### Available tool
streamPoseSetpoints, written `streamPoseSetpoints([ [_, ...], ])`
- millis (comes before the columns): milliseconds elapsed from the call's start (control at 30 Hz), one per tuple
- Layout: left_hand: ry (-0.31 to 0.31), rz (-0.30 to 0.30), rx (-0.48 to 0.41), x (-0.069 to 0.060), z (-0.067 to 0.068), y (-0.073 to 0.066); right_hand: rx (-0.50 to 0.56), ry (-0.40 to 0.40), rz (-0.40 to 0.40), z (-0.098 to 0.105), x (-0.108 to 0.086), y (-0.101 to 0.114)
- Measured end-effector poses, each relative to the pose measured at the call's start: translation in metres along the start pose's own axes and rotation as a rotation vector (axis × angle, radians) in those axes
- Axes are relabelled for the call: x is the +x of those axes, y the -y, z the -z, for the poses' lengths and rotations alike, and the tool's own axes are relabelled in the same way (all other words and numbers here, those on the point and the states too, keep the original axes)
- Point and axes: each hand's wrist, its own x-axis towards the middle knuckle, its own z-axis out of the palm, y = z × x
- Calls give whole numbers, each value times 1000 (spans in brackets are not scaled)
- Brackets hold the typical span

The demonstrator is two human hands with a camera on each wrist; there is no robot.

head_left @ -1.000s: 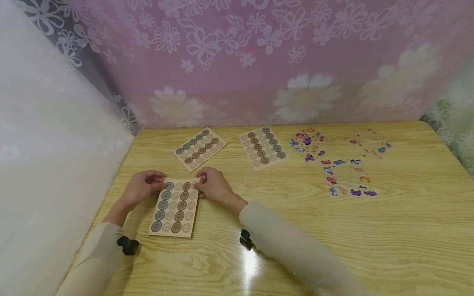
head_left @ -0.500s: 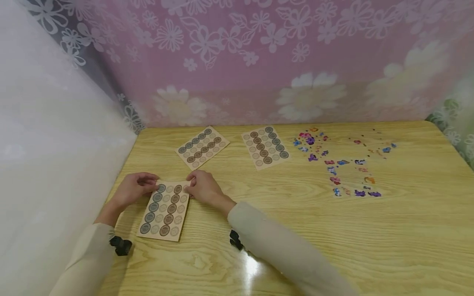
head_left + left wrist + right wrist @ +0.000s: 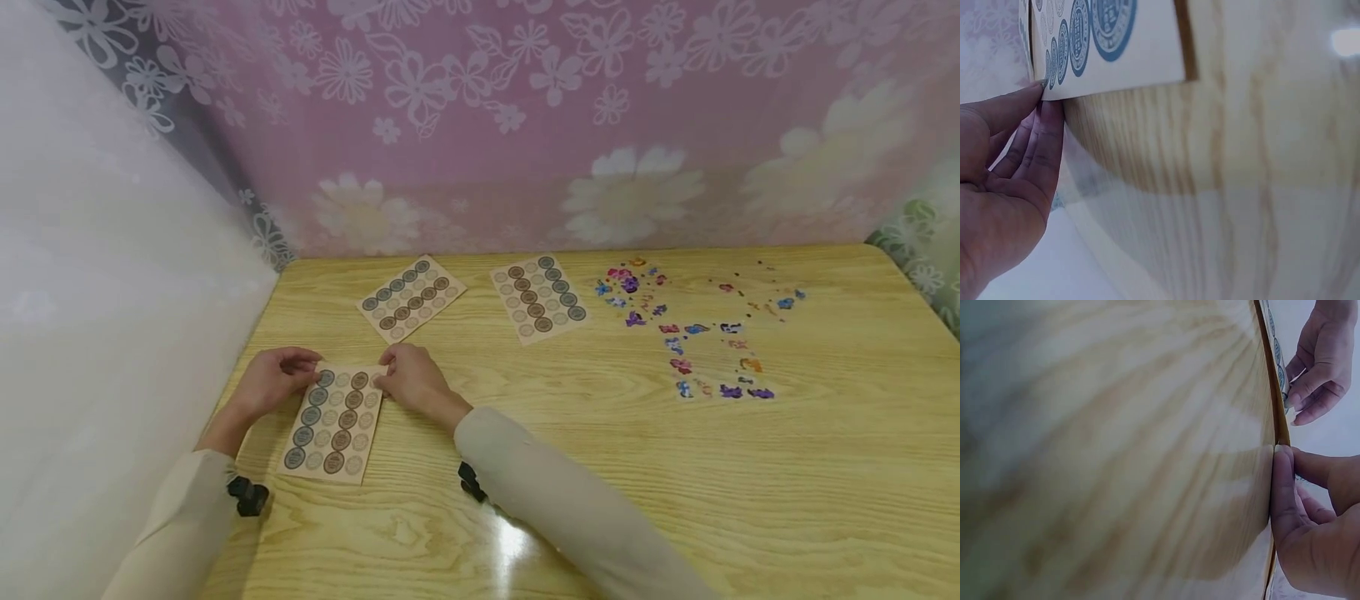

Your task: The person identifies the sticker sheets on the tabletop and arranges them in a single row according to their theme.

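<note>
The far left corner of a tan sheet, printed with columns of round labels, is pinched by the fingers of the left hand; the far right corner is gripped by the fingers of the right hand. The sheet is located at the left of the worktop. A second sheet and a third sheet are laid beyond it. Colourful stickers are spread to the right.

The rectangular tan paper sheet bore columns of circles — from its left edge blue, pale, brown, pale. Two tan rectangular paper sheets beyond it matched those colours. Beneath it, the wooden tabletop was yellow with streaked grain; behind it, the pink backdrop carried white flowers.
</note>
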Motion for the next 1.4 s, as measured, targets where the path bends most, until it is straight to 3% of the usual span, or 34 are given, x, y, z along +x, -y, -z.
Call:
streamPoseSetpoints([
  [333, -17, -13, 106, 2, -1, -3, -93, -6, 10, -1, 1, 4],
  [933, -42, 11, 134, 1, -5, -7, -154, -23, 6, -1, 2, 7],
  [1400, -22, 36, 247, 5, -5, -19, -390, -4, 52, -1, 4, 14],
])
